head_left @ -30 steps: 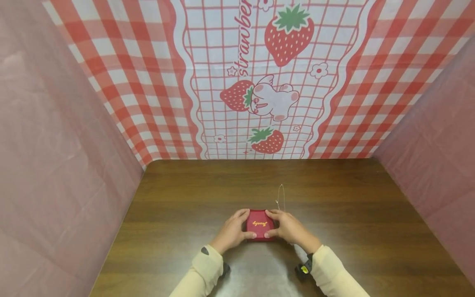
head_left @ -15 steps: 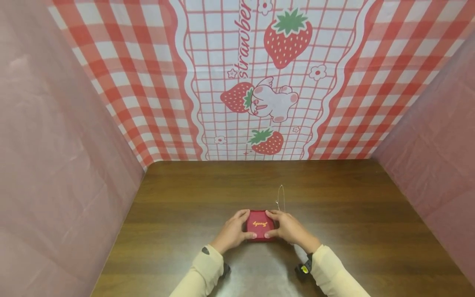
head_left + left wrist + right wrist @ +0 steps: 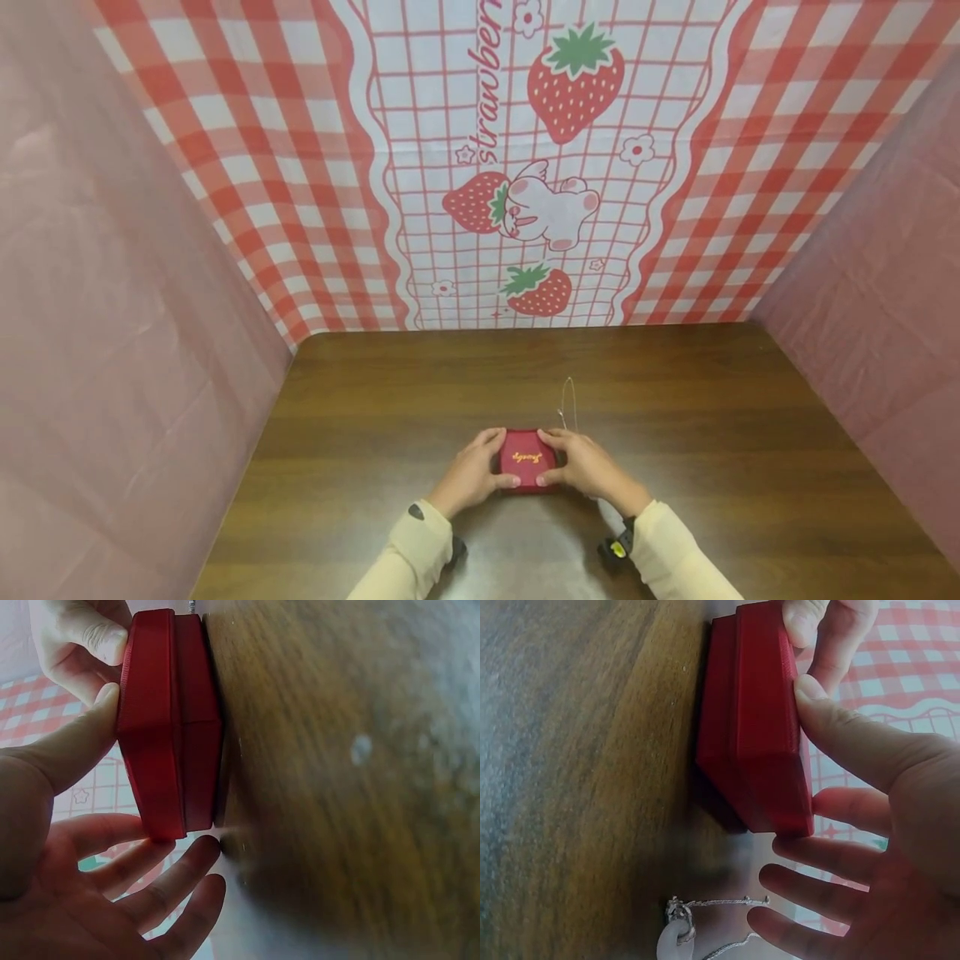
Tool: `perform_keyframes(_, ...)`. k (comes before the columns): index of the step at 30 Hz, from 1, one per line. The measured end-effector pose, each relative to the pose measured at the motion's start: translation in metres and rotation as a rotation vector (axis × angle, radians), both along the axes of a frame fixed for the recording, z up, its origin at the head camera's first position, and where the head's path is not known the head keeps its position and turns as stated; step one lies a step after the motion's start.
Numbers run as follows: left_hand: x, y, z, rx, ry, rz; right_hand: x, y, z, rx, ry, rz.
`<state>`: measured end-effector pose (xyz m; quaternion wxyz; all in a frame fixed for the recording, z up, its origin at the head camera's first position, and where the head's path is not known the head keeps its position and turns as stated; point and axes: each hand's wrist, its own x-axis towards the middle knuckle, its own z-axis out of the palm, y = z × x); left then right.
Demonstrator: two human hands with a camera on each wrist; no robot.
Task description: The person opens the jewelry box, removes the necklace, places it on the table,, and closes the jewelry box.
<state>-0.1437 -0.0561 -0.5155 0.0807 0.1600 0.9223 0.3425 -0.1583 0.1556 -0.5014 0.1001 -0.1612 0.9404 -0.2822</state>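
A red jewelry box [image 3: 527, 458] with gold lettering on its lid sits on the table between both hands. From the left, my left hand [image 3: 471, 471] holds it, thumb on the lid's near edge and fingers along the side. My right hand [image 3: 592, 467] grips the opposite side the same way. In the left wrist view the lid [image 3: 150, 727] rests over the base [image 3: 199, 727], with a seam between them. Close to the right hand's fingers lies a thin silver necklace chain [image 3: 720, 902] with a pale pendant [image 3: 676, 939]; in the head view the hand partly hides it.
The brown wooden table [image 3: 360, 400] ends at a red-and-white checked strawberry cloth [image 3: 300, 167] hanging at the back. Pink fabric walls [image 3: 135, 333] stand on both sides. Dark wrist devices [image 3: 617, 546] sit below the cuffs.
The head view has tilted slightly, so everything sits a little lower in it. Both hands keep their hold on the box, which stays in the same place on the table.
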Motion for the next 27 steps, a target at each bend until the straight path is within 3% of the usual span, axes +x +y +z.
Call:
perform_keyframes(13,-0.0008,-0.0002,0.0002,-0.021,0.027,-0.010,0.0013,0.0013,-0.0028,0.015,0.027,0.006)
perform_keyframes(27,-0.0030,-0.0008,-0.0003,0.035,-0.019,0.009,0.0003,0.0022,-0.0048,-0.010,0.048,0.009)
